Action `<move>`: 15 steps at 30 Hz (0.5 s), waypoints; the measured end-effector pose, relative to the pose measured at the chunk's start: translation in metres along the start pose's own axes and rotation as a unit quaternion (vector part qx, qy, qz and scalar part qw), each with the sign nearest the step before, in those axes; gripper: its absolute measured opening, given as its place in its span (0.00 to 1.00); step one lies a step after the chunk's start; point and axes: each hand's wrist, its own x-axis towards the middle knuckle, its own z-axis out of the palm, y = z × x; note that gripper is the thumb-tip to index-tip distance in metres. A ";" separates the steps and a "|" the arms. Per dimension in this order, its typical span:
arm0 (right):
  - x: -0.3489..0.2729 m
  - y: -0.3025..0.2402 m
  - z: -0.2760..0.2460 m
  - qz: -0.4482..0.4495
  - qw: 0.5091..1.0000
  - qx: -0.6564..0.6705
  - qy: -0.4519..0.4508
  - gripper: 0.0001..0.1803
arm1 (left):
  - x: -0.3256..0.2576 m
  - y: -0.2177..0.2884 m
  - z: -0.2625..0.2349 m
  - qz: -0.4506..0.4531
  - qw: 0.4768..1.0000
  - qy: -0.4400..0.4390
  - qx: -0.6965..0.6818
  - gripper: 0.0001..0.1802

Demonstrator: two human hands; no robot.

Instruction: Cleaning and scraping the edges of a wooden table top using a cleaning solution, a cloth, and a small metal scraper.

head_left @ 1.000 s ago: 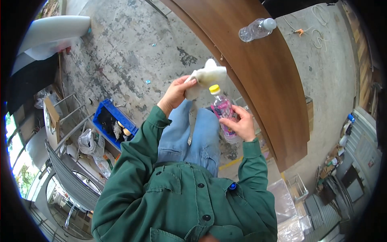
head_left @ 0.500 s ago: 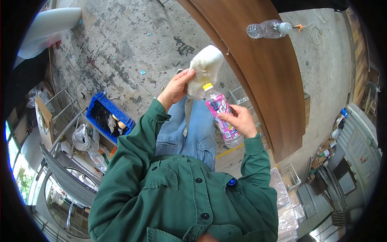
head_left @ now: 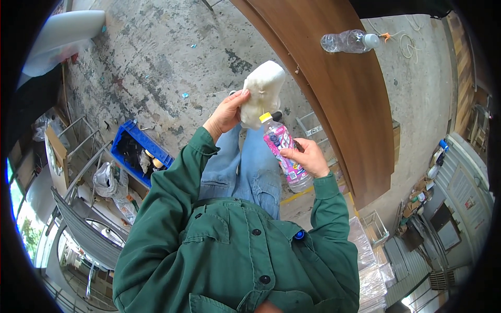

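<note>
A whitish cloth (head_left: 262, 86), bunched into a pad, hangs from my left hand (head_left: 229, 112), whose thumb and fingers pinch its left side. My right hand (head_left: 309, 158) is wrapped round a clear plastic bottle (head_left: 282, 148) with a pink label and a yellow cap. The bottle leans, cap end up and to the left, at the cloth's lower edge. Whether the cap touches the cloth, I cannot tell. Something dark shows beside my right fingers, too hidden to name. An empty-looking clear bottle (head_left: 347, 41) with a pale cap lies on its side on the brown board.
A long brown wooden board (head_left: 347, 99) curves along my right. To my left, a blue crate (head_left: 119, 151) holds assorted items, beside a metal rack and plastic bags (head_left: 110, 177). The concrete floor (head_left: 172, 62) is worn and stained. Plastic-wrapped stacks (head_left: 368, 266) stand at lower right.
The bottle and my right hand have shifted slightly left and up. The cloth has turned a little in my left hand, its top edge now narrower.
</note>
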 end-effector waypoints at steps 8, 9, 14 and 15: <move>0.015 0.044 -0.023 -0.165 0.962 -0.192 0.099 0.29 | -0.001 -0.004 0.021 0.027 0.999 0.013 0.020 0.21; 0.013 0.044 -0.026 -0.154 0.975 -0.125 0.100 0.30 | 0.000 -0.006 0.023 0.055 0.997 0.034 0.035 0.20; -0.002 0.050 -0.076 -0.209 0.967 -0.020 0.147 0.33 | 0.015 -0.003 0.052 0.121 0.987 0.100 0.046 0.18; -0.010 0.043 -0.084 -0.227 0.959 0.006 0.169 0.32 | 0.019 -0.004 0.058 0.149 0.981 0.111 0.059 0.17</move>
